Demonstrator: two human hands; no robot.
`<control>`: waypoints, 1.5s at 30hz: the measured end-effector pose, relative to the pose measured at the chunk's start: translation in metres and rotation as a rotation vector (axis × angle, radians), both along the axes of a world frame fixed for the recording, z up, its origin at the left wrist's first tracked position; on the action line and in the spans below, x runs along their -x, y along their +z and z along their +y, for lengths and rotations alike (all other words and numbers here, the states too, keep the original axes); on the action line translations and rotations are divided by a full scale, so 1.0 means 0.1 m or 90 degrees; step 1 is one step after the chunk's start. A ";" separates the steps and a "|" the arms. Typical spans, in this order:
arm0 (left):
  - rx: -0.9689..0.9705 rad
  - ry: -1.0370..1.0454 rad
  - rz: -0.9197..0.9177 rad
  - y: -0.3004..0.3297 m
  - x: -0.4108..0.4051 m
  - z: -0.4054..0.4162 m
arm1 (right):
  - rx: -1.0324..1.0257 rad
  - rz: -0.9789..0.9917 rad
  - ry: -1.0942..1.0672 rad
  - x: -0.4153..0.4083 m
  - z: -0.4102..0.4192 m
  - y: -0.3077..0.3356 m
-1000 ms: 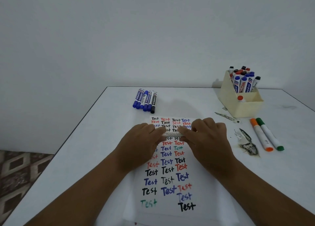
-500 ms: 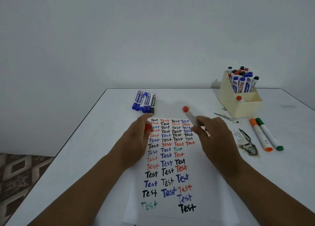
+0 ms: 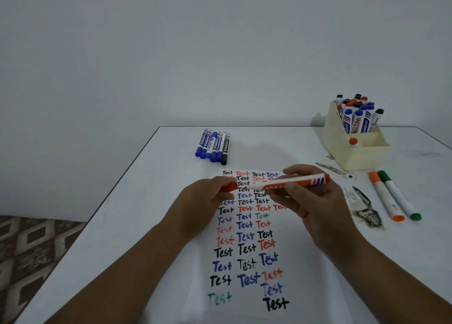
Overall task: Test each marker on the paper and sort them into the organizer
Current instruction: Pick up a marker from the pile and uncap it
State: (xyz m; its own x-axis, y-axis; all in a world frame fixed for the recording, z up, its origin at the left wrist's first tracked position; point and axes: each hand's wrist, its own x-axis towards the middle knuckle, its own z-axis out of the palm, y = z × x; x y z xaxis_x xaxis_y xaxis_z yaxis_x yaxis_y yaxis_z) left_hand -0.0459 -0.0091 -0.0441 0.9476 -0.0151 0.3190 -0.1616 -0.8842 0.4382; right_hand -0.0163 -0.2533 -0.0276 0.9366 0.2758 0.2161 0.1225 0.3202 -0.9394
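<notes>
The right hand (image 3: 315,201) is gripping a white-barrelled red marker (image 3: 293,182) level above the scribbled white paper sheet (image 3: 247,250) on the counter (image 3: 122,226), while the left hand (image 3: 200,206) is pinching its red cap (image 3: 229,186) just beside the tip

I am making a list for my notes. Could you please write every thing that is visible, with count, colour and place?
table: one, white, fills the lower view
paper: one, white, covered with "Test" in black, blue, red and green, centre of table
red marker: one, white body, red end, uncapped, held over the paper's far part
red cap: one, just left of the marker's tip
loose markers: six, five blue and one black, far edge, lying side by side
organizer: one, cream, far right, holds many capped markers in blue, red and black
orange marker: one, right of paper
green marker: one, beside the orange one
dark stains: several, right of paper
left hand: pinches the cap
right hand: holds the marker
</notes>
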 end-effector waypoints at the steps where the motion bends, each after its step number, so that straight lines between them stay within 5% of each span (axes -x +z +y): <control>1: -0.004 -0.004 -0.001 0.00 0.00 -0.01 | 0.001 -0.010 0.002 0.01 0.00 -0.01; 17: -0.012 -0.053 -0.027 0.03 0.05 -0.12 | 0.176 -0.099 0.026 0.06 0.06 -0.10; 31: -0.052 -0.072 0.044 -0.02 -0.02 -0.10 | 0.188 -0.007 -0.032 -0.09 0.08 0.03; 37: -0.019 -0.023 0.096 -0.13 -0.09 -0.03 | 0.089 -0.028 -0.231 -0.40 -0.12 0.34; 45: -0.128 0.023 0.208 -0.15 -0.18 -0.01 | 0.421 -0.268 -0.483 -1.08 -0.87 0.93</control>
